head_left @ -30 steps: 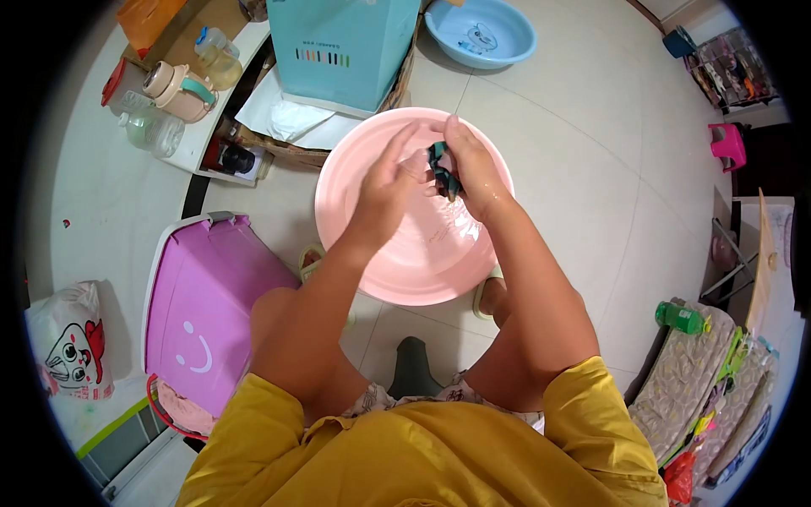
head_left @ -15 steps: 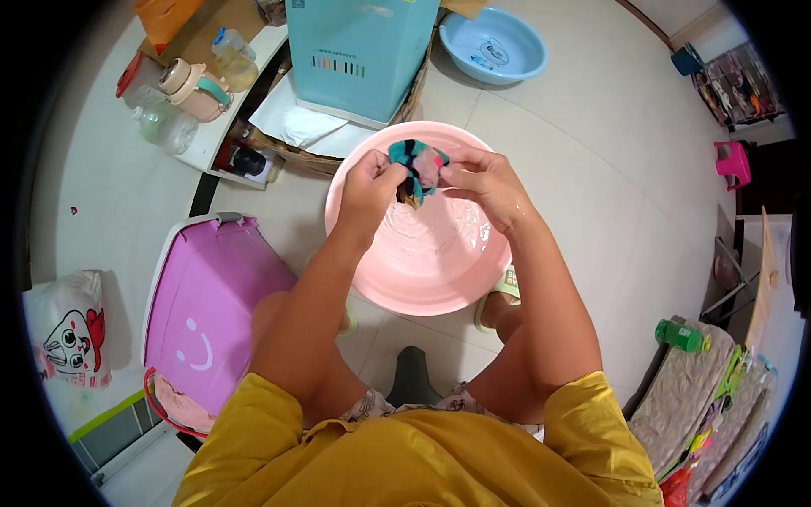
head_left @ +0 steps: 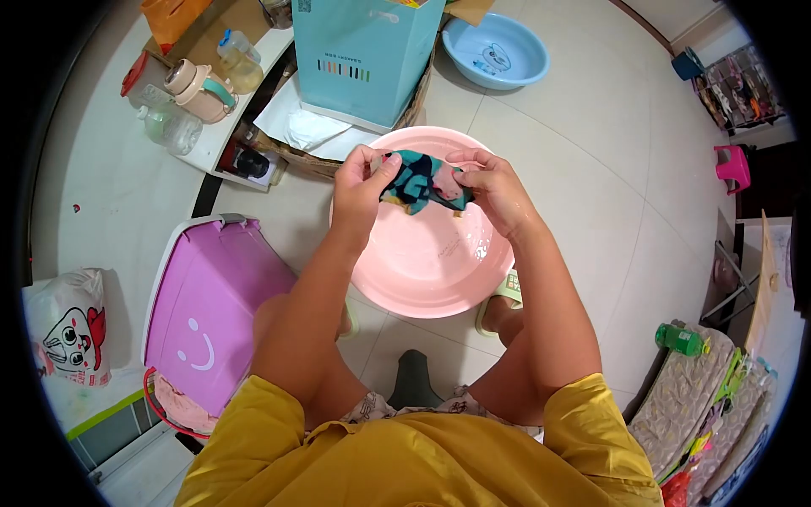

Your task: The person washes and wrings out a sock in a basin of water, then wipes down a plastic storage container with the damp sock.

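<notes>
A small patterned cloth in teal, dark blue and pink is stretched out between my two hands. Its left end is pinched in my left hand, thumb on top. My right hand grips the right end between thumb and fingers. Both hands are above the far half of a round pink basin, which holds shallow water. The basin stands on the floor between my feet.
Beyond the basin stand a teal paper bag and a blue basin. Bottles and a flask are on the shelf at the left. A purple bin is beside my left leg. A green bottle lies at the right.
The cloth was bunched up between the hands and is now spread wider. My hands have moved apart, each holding one end. The view has shifted slightly.
</notes>
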`<act>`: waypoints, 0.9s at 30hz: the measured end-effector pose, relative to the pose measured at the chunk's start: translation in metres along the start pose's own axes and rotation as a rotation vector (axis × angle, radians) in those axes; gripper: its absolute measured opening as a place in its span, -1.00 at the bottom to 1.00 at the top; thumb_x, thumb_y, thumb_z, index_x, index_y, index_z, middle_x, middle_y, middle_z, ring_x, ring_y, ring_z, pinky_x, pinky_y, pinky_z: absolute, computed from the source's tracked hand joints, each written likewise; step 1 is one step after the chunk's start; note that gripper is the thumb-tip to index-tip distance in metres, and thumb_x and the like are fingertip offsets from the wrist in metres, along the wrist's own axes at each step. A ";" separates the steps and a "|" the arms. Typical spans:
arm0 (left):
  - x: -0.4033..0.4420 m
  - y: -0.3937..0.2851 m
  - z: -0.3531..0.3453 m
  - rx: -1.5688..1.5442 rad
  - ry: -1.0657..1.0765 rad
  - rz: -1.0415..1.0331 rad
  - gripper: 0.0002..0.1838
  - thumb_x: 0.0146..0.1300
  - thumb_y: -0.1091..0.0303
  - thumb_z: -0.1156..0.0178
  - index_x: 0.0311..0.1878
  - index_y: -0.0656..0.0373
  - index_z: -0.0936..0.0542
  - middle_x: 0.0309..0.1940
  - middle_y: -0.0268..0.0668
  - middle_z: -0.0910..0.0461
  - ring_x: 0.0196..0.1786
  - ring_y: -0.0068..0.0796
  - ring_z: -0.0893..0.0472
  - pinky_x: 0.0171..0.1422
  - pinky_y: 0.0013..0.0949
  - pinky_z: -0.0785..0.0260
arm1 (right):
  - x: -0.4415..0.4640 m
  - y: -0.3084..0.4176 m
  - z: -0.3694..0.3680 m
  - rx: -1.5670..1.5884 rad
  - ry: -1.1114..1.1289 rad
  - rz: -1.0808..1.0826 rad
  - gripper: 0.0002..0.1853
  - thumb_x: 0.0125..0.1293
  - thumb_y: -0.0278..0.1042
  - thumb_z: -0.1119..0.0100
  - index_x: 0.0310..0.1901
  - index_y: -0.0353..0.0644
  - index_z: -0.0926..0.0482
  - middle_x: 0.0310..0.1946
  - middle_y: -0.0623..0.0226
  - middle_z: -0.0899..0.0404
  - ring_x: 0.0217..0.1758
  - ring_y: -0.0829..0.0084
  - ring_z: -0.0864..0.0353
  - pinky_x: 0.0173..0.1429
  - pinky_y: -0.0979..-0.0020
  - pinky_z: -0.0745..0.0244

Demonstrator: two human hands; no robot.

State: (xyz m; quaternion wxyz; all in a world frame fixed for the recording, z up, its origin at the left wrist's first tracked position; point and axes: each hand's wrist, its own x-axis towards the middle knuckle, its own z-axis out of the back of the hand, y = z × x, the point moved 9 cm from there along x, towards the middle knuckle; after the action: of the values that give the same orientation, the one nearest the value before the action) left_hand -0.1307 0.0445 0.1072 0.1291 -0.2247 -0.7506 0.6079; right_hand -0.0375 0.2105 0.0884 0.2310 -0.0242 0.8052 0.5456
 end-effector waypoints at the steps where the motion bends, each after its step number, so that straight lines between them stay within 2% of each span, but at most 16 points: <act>1: 0.000 0.001 0.000 0.000 0.000 0.001 -0.81 0.37 0.34 -0.30 -0.24 0.19 -0.50 -0.36 -0.45 -0.56 -0.33 -0.73 -0.45 -0.19 -0.55 -0.35 | 0.000 0.000 0.002 -0.031 -0.006 0.009 -0.66 0.37 -0.27 -0.26 0.07 -0.30 -0.55 -0.23 0.18 -0.69 -0.26 0.43 -0.68 -0.17 0.39 -0.57; 3: -0.003 -0.012 -0.002 0.131 -0.032 -0.125 -0.80 0.37 0.35 -0.30 -0.23 0.23 -0.50 -0.38 -0.46 -0.53 -0.32 -0.72 -0.43 -0.15 -0.56 -0.35 | -0.004 0.002 -0.001 -0.058 0.017 -0.021 -0.60 0.33 -0.26 -0.30 0.11 -0.30 -0.54 -0.23 0.17 -0.69 -0.27 0.43 -0.68 -0.16 0.41 -0.56; 5: -0.008 -0.020 -0.009 0.169 -0.063 -0.151 -0.80 0.36 0.36 -0.31 -0.23 0.25 -0.50 -0.39 -0.46 -0.52 -0.32 -0.70 -0.44 -0.14 -0.55 -0.36 | -0.008 0.005 -0.008 -0.086 0.040 -0.051 -0.54 0.29 -0.25 -0.34 0.15 -0.31 -0.53 -0.23 0.17 -0.69 -0.29 0.43 -0.69 -0.16 0.42 -0.55; 7: -0.013 -0.031 -0.012 0.207 -0.093 -0.177 -0.80 0.35 0.37 -0.32 -0.23 0.26 -0.51 -0.40 -0.45 -0.52 -0.31 -0.69 -0.46 -0.13 -0.55 -0.36 | -0.011 0.004 -0.016 -0.290 0.104 -0.054 -0.42 0.23 -0.29 -0.39 0.24 -0.33 -0.48 -0.23 0.16 -0.70 -0.22 0.43 -0.69 -0.09 0.45 -0.52; 9: -0.018 -0.049 -0.012 0.375 -0.151 -0.306 -0.81 0.31 0.37 -0.37 -0.27 0.27 -0.56 -0.41 -0.42 -0.53 -0.31 -0.66 -0.47 -0.13 -0.53 -0.36 | -0.010 0.000 -0.009 -0.291 0.076 -0.084 -0.39 0.22 -0.33 -0.39 0.28 -0.33 -0.45 -0.21 0.15 -0.70 -0.18 0.42 -0.69 -0.03 0.43 -0.52; 10: -0.016 -0.048 -0.010 0.374 -0.148 -0.306 -0.81 0.31 0.37 -0.37 -0.27 0.27 -0.56 -0.41 -0.42 -0.53 -0.31 -0.66 -0.47 -0.13 -0.53 -0.36 | -0.010 -0.002 -0.004 -0.290 0.050 -0.113 -0.35 0.20 -0.36 -0.40 0.31 -0.33 -0.42 -0.20 0.14 -0.69 -0.13 0.41 -0.68 0.03 0.42 -0.52; 12: -0.024 -0.071 -0.008 0.582 -0.223 -0.614 -0.82 0.27 0.37 -0.40 -0.27 0.27 -0.61 -0.38 -0.38 -0.59 -0.31 -0.65 -0.49 -0.15 -0.52 -0.37 | -0.012 0.000 0.001 -0.214 0.035 -0.124 -0.35 0.19 -0.41 -0.38 0.32 -0.33 -0.41 -0.18 0.14 -0.68 -0.10 0.40 -0.67 0.07 0.41 -0.51; 14: -0.021 -0.066 0.000 0.538 -0.234 -0.541 -0.81 0.27 0.37 -0.41 -0.28 0.29 -0.63 -0.37 -0.38 -0.62 -0.33 -0.67 -0.49 -0.17 -0.52 -0.37 | -0.013 0.001 0.005 -0.139 0.023 -0.135 -0.35 0.19 -0.46 -0.37 0.33 -0.33 -0.40 -0.16 0.15 -0.67 -0.07 0.38 -0.66 0.11 0.40 -0.50; 16: -0.012 -0.044 0.013 0.314 -0.256 -0.260 -0.83 0.32 0.37 -0.36 -0.24 0.31 -0.64 -0.34 -0.39 -0.63 -0.33 -0.72 -0.49 -0.19 -0.55 -0.37 | -0.011 0.000 0.006 0.007 0.038 -0.162 -0.38 0.14 -0.61 -0.27 0.30 -0.33 -0.45 -0.10 0.17 -0.64 -0.06 0.37 -0.65 0.11 0.39 -0.51; 20: -0.010 -0.044 0.009 0.250 -0.201 -0.261 -0.84 0.40 0.39 -0.27 -0.20 0.32 -0.61 -0.31 -0.41 -0.63 -0.32 -0.75 -0.48 -0.19 -0.60 -0.35 | -0.006 0.001 0.016 -0.043 -0.064 -0.039 -0.44 0.07 -0.72 -0.16 0.20 -0.33 -0.55 -0.09 0.22 -0.61 -0.09 0.39 -0.63 0.05 0.40 -0.53; 22: -0.012 -0.046 -0.002 0.277 -0.117 -0.279 -0.87 0.45 0.42 -0.18 -0.13 0.31 -0.58 -0.30 -0.40 -0.63 -0.30 -0.74 -0.49 -0.17 -0.61 -0.36 | -0.003 0.008 0.027 -0.329 -0.199 0.086 -0.50 0.04 -0.76 -0.09 0.08 -0.35 -0.62 -0.10 0.26 -0.60 -0.13 0.43 -0.62 -0.03 0.42 -0.52; 24: -0.012 -0.047 -0.007 0.288 -0.083 -0.304 -0.89 0.46 0.44 -0.16 -0.11 0.31 -0.55 -0.30 -0.41 -0.62 -0.28 -0.73 -0.50 -0.14 -0.61 -0.37 | -0.002 0.005 0.030 -0.402 -0.242 0.103 -0.57 0.06 -0.75 -0.14 0.03 -0.37 -0.64 -0.11 0.26 -0.60 -0.14 0.46 -0.60 -0.10 0.43 -0.52; 26: -0.011 -0.041 -0.013 0.213 0.007 -0.302 -0.89 0.46 0.44 -0.16 -0.09 0.30 -0.55 -0.29 -0.40 -0.62 -0.26 -0.72 -0.51 -0.12 -0.60 -0.38 | 0.001 -0.009 0.024 -0.437 -0.180 -0.021 -0.60 0.08 -0.69 -0.21 0.02 -0.38 -0.64 -0.16 0.23 -0.62 -0.14 0.47 -0.61 -0.14 0.44 -0.53; 27: -0.011 -0.041 -0.014 0.213 0.005 -0.301 -0.88 0.46 0.44 -0.16 -0.09 0.31 -0.55 -0.28 -0.39 -0.61 -0.26 -0.71 -0.52 -0.11 -0.59 -0.39 | -0.002 -0.012 0.017 -0.424 -0.147 -0.066 -0.62 0.13 -0.60 -0.30 0.04 -0.41 -0.62 -0.22 0.23 -0.64 -0.17 0.45 -0.63 -0.14 0.41 -0.58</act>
State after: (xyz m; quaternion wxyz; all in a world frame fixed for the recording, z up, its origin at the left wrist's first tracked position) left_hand -0.1223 0.0443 0.1509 0.2437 -0.0965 -0.7067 0.6572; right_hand -0.0265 0.2201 0.0739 0.2966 -0.0585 0.6521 0.6952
